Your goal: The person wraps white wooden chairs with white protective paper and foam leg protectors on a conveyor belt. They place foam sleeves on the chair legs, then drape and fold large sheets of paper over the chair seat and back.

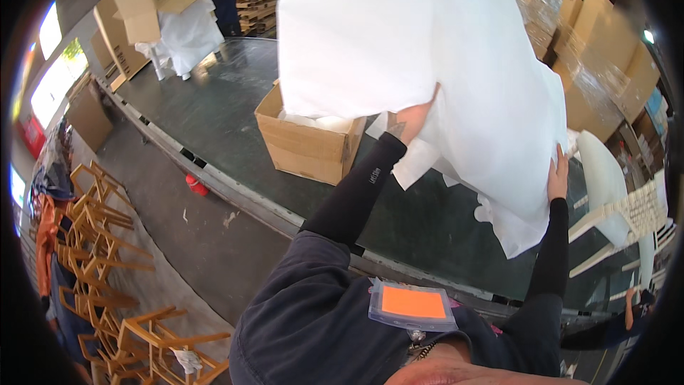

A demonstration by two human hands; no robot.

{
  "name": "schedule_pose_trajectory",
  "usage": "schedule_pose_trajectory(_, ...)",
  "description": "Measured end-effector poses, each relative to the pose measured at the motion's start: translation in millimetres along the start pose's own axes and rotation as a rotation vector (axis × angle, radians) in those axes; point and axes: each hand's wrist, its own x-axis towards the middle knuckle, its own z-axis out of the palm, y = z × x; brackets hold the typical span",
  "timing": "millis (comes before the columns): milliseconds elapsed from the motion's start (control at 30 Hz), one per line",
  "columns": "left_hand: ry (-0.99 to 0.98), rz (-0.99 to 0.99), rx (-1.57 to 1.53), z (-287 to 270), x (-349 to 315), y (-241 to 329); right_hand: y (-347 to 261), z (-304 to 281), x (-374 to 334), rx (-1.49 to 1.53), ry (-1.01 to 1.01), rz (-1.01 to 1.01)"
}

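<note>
A large item under white foam sheeting [491, 93] stands on the dark green table in front of me, its shape hidden by the wrap. My left hand [413, 121] reaches in at a fold of the sheeting, and its fingers are covered. Against the right side of the wrap lies my right hand [558, 177], its fingers stretched out along the sheet. Loose lower edges of the sheeting hang over the table between my arms. Left of my left forearm sits an open cardboard box [303, 148] with white packing material inside.
Another white-wrapped item [187, 39] stands farther left under a large carton [153, 0]. Wooden chair frames [107, 242] crowd the floor at left. White chairs [620, 214] and wrapped cartons [598, 64] are at right. People [226, 0] are at back left and lower right.
</note>
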Motion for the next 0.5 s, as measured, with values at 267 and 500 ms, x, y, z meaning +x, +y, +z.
schedule_pose_trajectory(267,0.227,-0.056,-0.282,15,11,-22,4,-7,-1,-0.032,0.067,-0.041)
schedule_pose_trajectory(500,0.465,0.079,-0.728,3,20,-31,-30,3,0,0.022,0.063,0.109)
